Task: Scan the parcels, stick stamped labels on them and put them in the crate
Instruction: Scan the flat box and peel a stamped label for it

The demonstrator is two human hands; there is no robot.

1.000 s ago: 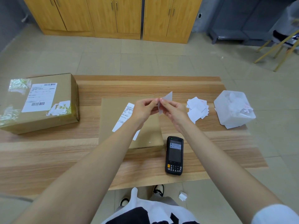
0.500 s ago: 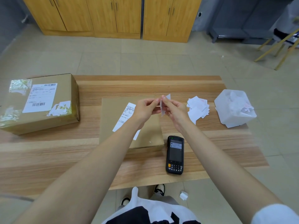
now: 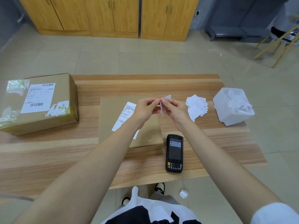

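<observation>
A flat brown parcel (image 3: 113, 113) with a white shipping slip lies at the table's middle. Above its far right corner both hands pinch a small white label (image 3: 163, 109). My left hand (image 3: 146, 108) grips the label's top edge with fingertips. My right hand (image 3: 175, 110) holds it from the right side, thumb against the left hand's fingers. A black handheld scanner (image 3: 174, 153) lies face up just right of the parcel's near corner. A pile of white stamped labels (image 3: 196, 105) sits to the right of my hands.
A larger taped cardboard box (image 3: 38, 102) with a shipping label stands at the table's left end. A translucent plastic tub (image 3: 233, 107) of crumpled paper sits at the right edge. A paper scrap (image 3: 183, 193) lies on the floor near my feet. Wooden cabinets (image 3: 113, 15) line the far wall.
The label has been turned and worked between my fingertips; both hands stay in nearly the same spot above the flat parcel.
</observation>
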